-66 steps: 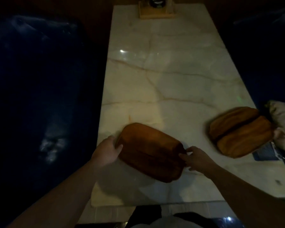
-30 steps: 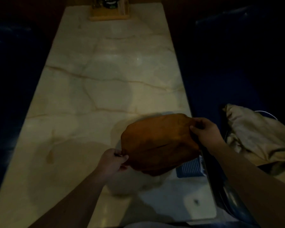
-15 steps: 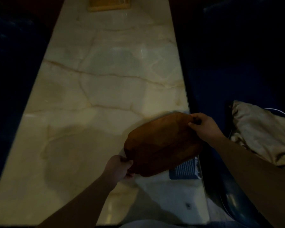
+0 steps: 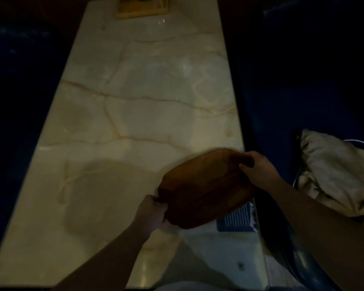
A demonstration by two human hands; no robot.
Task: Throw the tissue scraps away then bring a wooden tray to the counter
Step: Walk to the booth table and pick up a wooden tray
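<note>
Hands grip the wooden tray at opposite ends: the left hand clenched on its near corner, the right hand on its far corner. It hangs tilted above the marble table's right edge. Best keep both grips firm, level it, and carry it clear of the blue card beneath.

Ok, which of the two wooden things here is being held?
The dark brown oval wooden tray, nearest, with the left hand and right hand at its ends; the pale wooden holder sits untouched at the table's far end.
</note>
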